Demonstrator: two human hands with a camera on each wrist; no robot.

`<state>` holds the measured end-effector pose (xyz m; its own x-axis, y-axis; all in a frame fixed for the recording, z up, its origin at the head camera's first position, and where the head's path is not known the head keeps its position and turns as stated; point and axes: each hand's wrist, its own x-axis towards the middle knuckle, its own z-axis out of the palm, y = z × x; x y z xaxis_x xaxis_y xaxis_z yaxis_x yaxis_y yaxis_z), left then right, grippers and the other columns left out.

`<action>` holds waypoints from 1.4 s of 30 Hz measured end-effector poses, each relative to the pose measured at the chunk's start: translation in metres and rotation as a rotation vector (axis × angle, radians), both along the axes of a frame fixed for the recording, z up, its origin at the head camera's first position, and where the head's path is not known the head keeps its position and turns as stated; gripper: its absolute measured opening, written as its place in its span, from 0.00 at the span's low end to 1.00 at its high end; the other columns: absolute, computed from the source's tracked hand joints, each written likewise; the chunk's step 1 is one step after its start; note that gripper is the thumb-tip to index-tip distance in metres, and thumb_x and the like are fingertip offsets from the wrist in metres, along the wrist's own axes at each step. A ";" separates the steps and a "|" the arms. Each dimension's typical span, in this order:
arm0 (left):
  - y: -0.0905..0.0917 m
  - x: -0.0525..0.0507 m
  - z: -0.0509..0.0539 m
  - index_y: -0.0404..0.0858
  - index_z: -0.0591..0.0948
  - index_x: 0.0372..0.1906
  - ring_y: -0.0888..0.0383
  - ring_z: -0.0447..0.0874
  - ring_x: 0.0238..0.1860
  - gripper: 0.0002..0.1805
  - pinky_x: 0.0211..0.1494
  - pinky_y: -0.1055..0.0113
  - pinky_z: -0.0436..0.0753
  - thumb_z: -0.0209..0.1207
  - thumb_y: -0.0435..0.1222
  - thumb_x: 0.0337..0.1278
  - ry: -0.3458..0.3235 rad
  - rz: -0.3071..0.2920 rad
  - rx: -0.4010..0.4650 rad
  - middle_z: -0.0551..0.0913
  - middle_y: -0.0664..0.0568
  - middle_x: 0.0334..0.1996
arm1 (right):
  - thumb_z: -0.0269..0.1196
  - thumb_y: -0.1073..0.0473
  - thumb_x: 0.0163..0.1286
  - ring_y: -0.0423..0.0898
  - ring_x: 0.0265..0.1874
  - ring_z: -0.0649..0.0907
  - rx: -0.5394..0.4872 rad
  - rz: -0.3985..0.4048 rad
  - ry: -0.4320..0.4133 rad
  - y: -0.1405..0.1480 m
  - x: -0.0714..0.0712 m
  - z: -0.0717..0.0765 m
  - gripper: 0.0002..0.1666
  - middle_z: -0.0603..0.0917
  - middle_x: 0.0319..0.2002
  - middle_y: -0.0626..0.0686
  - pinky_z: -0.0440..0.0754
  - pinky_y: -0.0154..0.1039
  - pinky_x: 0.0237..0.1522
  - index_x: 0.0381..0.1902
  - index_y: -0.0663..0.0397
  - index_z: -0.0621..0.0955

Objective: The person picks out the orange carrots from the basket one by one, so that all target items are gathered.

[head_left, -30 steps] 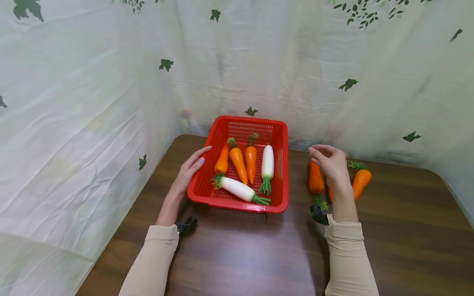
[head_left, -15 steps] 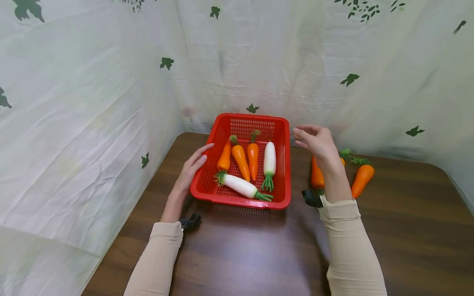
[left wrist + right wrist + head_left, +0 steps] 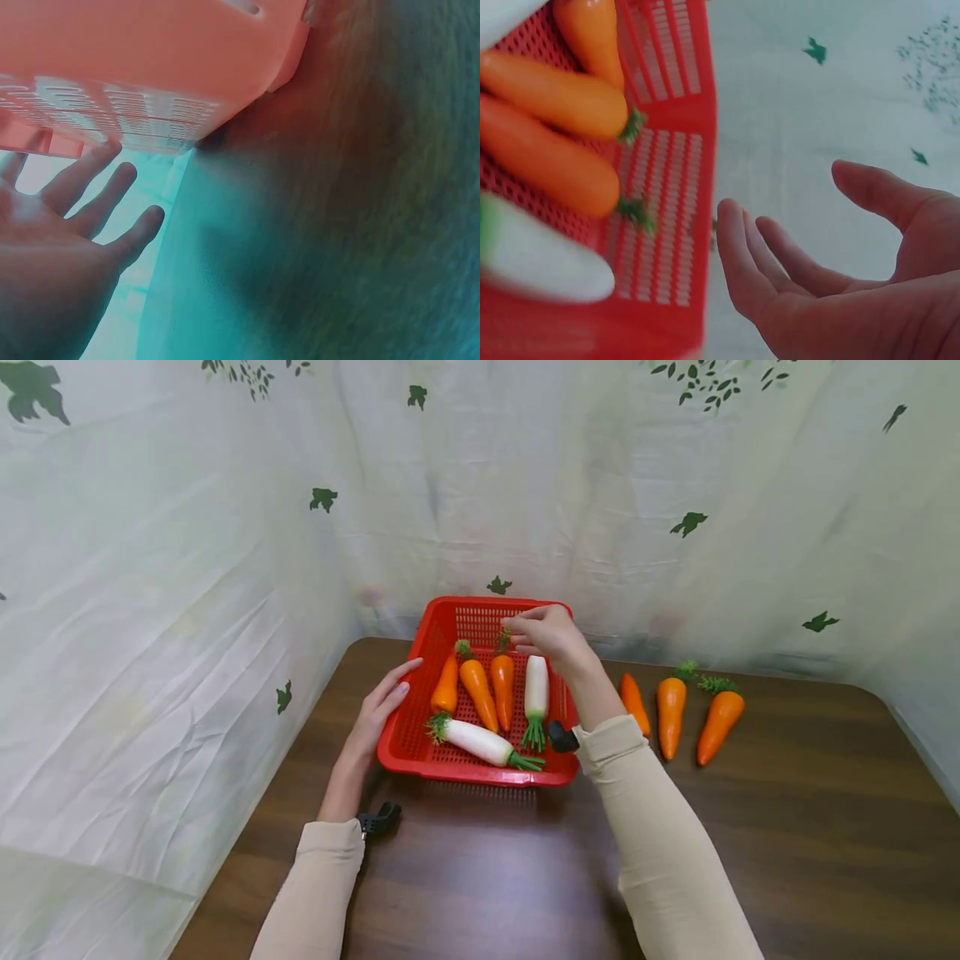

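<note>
A red basket (image 3: 480, 775) holds three orange carrots, such as the middle carrot (image 3: 478, 695), and two white radishes, one upright (image 3: 536, 689) and one lying across the front (image 3: 480, 742). At its left side my left hand (image 3: 371, 718) has straight fingers against the wall; in the left wrist view that hand (image 3: 67, 225) is spread beside the basket. My right hand (image 3: 551, 635) hovers over the basket's back right part, holding nothing. The right wrist view shows this hand (image 3: 832, 285) with fingers loosely bent and thumb apart.
Three more carrots lie on the wooden table (image 3: 810, 793) right of the basket: one (image 3: 634, 703) partly behind the right forearm, another (image 3: 671, 717), and one (image 3: 720, 727) farthest right. A patterned cloth (image 3: 600, 510) hangs behind and at the left.
My right hand has moved left from above the loose carrots to over the basket, uncovering those carrots. The left hand stays at the basket's left side. The basket's contents look the same.
</note>
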<state>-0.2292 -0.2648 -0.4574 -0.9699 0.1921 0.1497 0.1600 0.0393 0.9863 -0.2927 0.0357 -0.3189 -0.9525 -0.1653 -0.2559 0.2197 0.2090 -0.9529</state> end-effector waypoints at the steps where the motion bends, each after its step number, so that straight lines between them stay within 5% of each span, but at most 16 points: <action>1: 0.000 0.000 0.000 0.52 0.67 0.80 0.44 0.70 0.73 0.28 0.64 0.67 0.83 0.48 0.49 0.83 0.001 0.000 0.001 0.66 0.51 0.79 | 0.67 0.54 0.77 0.55 0.59 0.84 -0.018 0.009 -0.018 -0.006 -0.002 0.000 0.30 0.79 0.68 0.62 0.82 0.47 0.66 0.69 0.65 0.77; 8: -0.001 -0.002 0.000 0.49 0.67 0.81 0.43 0.69 0.74 0.28 0.66 0.68 0.80 0.46 0.48 0.84 0.008 -0.006 0.005 0.65 0.49 0.80 | 0.66 0.57 0.77 0.61 0.62 0.82 -0.100 0.030 -0.141 -0.037 -0.010 -0.012 0.24 0.78 0.67 0.66 0.80 0.52 0.69 0.64 0.66 0.80; 12: -0.001 -0.002 -0.001 0.51 0.67 0.81 0.43 0.69 0.74 0.27 0.66 0.68 0.81 0.47 0.49 0.84 0.004 -0.002 0.003 0.65 0.50 0.80 | 0.67 0.58 0.76 0.66 0.64 0.80 -0.090 0.052 -0.152 -0.052 -0.008 -0.023 0.13 0.79 0.61 0.69 0.80 0.56 0.69 0.45 0.64 0.80; 17: -0.002 0.000 0.001 0.53 0.68 0.80 0.43 0.70 0.74 0.27 0.64 0.66 0.83 0.47 0.49 0.84 -0.012 0.002 0.006 0.66 0.51 0.79 | 0.68 0.57 0.75 0.65 0.53 0.81 -0.005 0.133 -0.147 -0.070 -0.003 -0.032 0.20 0.78 0.45 0.64 0.80 0.57 0.68 0.28 0.57 0.71; 21: -0.002 0.001 0.003 0.53 0.67 0.80 0.43 0.70 0.74 0.28 0.64 0.66 0.84 0.48 0.50 0.83 -0.016 -0.006 0.012 0.66 0.52 0.79 | 0.66 0.58 0.76 0.67 0.56 0.83 0.009 0.177 -0.196 -0.079 -0.002 -0.034 0.17 0.78 0.54 0.68 0.80 0.59 0.68 0.49 0.64 0.73; 25: -0.001 0.000 0.002 0.52 0.67 0.81 0.44 0.70 0.74 0.28 0.64 0.66 0.83 0.48 0.50 0.83 -0.018 -0.009 0.016 0.66 0.52 0.79 | 0.65 0.57 0.77 0.72 0.62 0.81 0.031 0.221 -0.249 -0.084 -0.003 -0.038 0.38 0.70 0.69 0.74 0.81 0.60 0.65 0.75 0.66 0.61; 30: -0.001 0.000 0.002 0.51 0.67 0.81 0.43 0.71 0.74 0.28 0.64 0.65 0.83 0.48 0.49 0.84 -0.015 -0.012 0.019 0.67 0.51 0.78 | 0.64 0.56 0.78 0.70 0.62 0.81 0.053 0.258 -0.279 -0.090 -0.004 -0.047 0.45 0.72 0.68 0.75 0.81 0.58 0.65 0.80 0.65 0.54; 42: -0.001 -0.002 -0.001 0.50 0.67 0.80 0.43 0.69 0.75 0.27 0.69 0.62 0.80 0.47 0.48 0.84 0.002 -0.007 0.008 0.66 0.49 0.79 | 0.66 0.61 0.76 0.67 0.57 0.85 0.075 0.278 -0.287 -0.100 -0.004 -0.058 0.39 0.74 0.48 0.62 0.85 0.52 0.61 0.74 0.68 0.60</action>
